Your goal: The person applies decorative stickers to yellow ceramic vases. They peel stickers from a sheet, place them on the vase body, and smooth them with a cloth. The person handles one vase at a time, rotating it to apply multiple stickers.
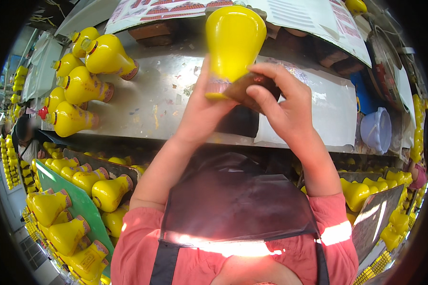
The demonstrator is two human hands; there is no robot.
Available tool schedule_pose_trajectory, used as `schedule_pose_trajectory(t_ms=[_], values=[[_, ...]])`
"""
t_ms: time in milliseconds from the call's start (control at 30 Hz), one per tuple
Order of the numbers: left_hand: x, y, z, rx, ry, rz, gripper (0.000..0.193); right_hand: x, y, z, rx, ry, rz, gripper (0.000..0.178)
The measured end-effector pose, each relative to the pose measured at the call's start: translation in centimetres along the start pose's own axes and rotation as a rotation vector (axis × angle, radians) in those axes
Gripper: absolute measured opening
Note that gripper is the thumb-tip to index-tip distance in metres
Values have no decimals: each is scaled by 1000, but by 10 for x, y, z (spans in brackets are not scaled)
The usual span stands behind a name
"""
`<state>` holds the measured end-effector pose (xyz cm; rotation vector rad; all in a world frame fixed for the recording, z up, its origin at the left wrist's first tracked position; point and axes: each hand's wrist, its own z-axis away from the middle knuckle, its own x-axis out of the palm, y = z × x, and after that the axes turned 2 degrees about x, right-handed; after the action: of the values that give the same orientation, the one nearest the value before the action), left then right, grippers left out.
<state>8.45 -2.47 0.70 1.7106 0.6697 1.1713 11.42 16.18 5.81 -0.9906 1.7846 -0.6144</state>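
Observation:
A glossy yellow bottle is in front of me over the metal table, its neck pointing away and its narrower foot toward me. Round the foot runs a pinkish patterned band. My left hand is closed on the bottle near that foot, its thumb along the left side. In my right hand, a flat dark-brown scraper-like piece is pinched between thumb and fingers. Its edge lies against the patterned band, or just in front of it; which one I cannot tell.
Several yellow bottles lie at the table's left. Sheets of printed paper rest over bricks at the back. A pale bucket stands right. More bottles fill racks with a green board below. A person is far left.

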Motion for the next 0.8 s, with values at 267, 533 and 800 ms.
schedule_pose_trajectory(t_ms=[267, 533, 800], values=[[-4, 1, 0, -41, -18, -32, 99, -4, -6, -14, 19, -34, 23, 28], [-7, -10, 3, -38, 21, -133, 100, 1, 7, -14, -278, 214, 386, 23], [-10, -25, 4, 101, 87, -484, 101, 10, -6, 30, -441, 104, 203, 38]])
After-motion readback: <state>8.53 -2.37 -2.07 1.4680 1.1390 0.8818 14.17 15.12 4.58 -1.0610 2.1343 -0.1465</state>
